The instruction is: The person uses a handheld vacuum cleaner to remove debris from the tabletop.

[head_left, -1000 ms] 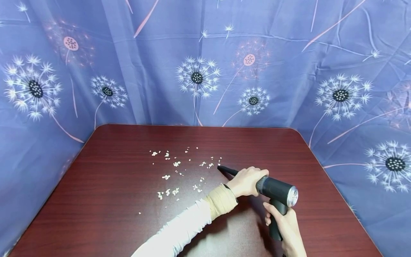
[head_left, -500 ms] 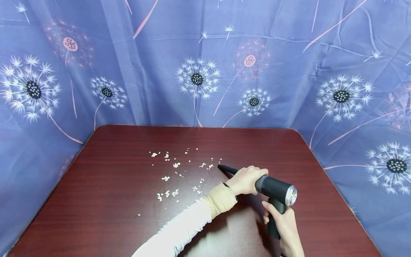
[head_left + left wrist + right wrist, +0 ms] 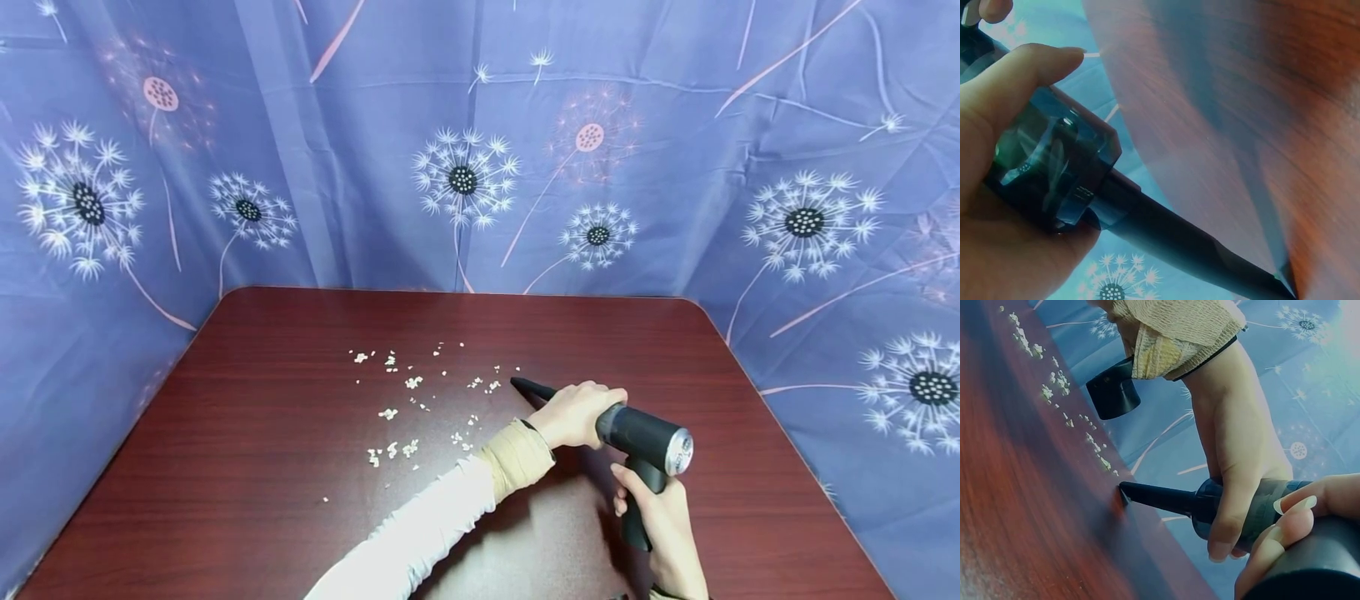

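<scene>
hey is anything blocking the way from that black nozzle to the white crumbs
Nothing visible is: only tabletop shows between the black nozzle and the nearest cluster of white crumbs. The left hand grips behind the nozzle, out of the path.

A black, pistol-shaped plastic appliance (image 3: pixel 637 432) with a silver rear cap (image 3: pixel 679 451) and long tapered nozzle (image 3: pixel 531 388) tilts nozzle-down, its tip near small white crumbs (image 3: pixel 410 448). These lie in scattered clusters on the reddish-brown wood-grain tabletop (image 3: pixel 262 408).

Blue dandelion-print cloth (image 3: pixel 360 183) around reddish-brown table (image 3: pixel 240 433)
</scene>
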{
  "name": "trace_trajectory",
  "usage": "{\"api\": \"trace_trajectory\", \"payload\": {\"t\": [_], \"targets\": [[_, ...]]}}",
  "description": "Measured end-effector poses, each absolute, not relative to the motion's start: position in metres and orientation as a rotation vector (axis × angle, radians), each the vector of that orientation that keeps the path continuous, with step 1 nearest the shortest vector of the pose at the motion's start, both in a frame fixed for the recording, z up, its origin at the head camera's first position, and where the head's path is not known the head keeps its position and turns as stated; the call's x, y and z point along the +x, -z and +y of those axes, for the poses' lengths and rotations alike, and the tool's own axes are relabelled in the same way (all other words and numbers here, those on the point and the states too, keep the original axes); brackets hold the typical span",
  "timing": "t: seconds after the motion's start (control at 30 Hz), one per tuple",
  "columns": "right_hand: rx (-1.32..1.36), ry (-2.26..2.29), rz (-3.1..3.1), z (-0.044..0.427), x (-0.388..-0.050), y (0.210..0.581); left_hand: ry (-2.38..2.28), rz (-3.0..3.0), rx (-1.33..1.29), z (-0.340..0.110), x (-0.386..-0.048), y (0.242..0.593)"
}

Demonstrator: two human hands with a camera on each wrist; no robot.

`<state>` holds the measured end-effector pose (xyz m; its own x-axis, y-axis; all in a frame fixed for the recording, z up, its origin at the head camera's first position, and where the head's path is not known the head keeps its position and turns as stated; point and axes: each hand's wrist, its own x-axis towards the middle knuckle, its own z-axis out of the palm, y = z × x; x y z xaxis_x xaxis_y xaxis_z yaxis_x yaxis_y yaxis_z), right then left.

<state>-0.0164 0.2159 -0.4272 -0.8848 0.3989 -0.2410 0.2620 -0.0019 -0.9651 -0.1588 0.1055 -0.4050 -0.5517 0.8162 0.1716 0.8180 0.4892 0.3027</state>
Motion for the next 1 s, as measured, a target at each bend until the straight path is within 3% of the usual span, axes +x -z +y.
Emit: {"api": "trace_trajectory", "payload": {"t": [1.0], "targets": [[-0.671,-2.080,-2.051,0.208,-0.027,0.435,0.500,-2.711,-1.526,0.105,-0.171,0.407]]}}
